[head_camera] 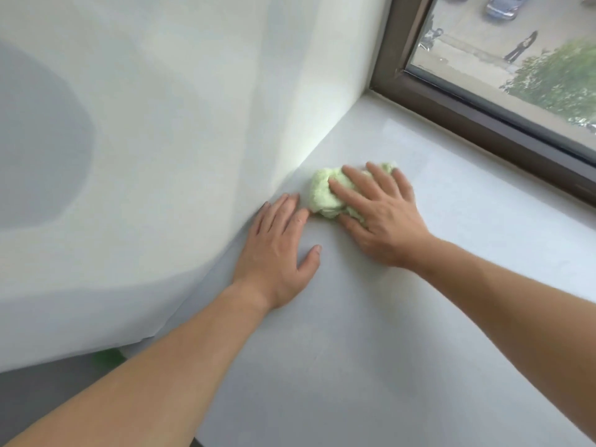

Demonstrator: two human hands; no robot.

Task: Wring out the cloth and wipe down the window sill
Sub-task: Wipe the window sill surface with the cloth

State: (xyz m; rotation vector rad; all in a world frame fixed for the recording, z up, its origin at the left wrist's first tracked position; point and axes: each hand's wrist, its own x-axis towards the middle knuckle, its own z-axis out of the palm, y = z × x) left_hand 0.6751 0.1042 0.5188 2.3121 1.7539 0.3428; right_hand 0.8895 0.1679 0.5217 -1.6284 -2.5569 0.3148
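Two bare hands lie on the white window sill [371, 333], both arms reaching in from the bottom edge of the head view. The right hand [383, 217] presses down on a bunched pale green cloth [321, 193], its fingers spread wide and nearly straight across the top of the bundle, with the thumb lying along the near side of it. Nothing is gripped; the palm and fingers simply bear on the fabric. The cloth sits on the sill close to the corner where the sill meets the white wall [193, 108], and part of it shows past the fingertips on the far side.

The left hand [277, 250] rests flat on the sill just to the left of the cloth, fingers extended and loosely together, thumb held out to the side. Its outer edge runs along the foot of the wall, and its forefinger tip is at the cloth's near edge; whether it touches cannot be told.

A dark brown window frame [483, 114] borders the far side of the sill. Through the glass a parked car [503, 6], a standing figure [522, 46] and a leafy tree [564, 79] appear below. A blurred green patch [108, 358] shows at lower left, under the wall's edge
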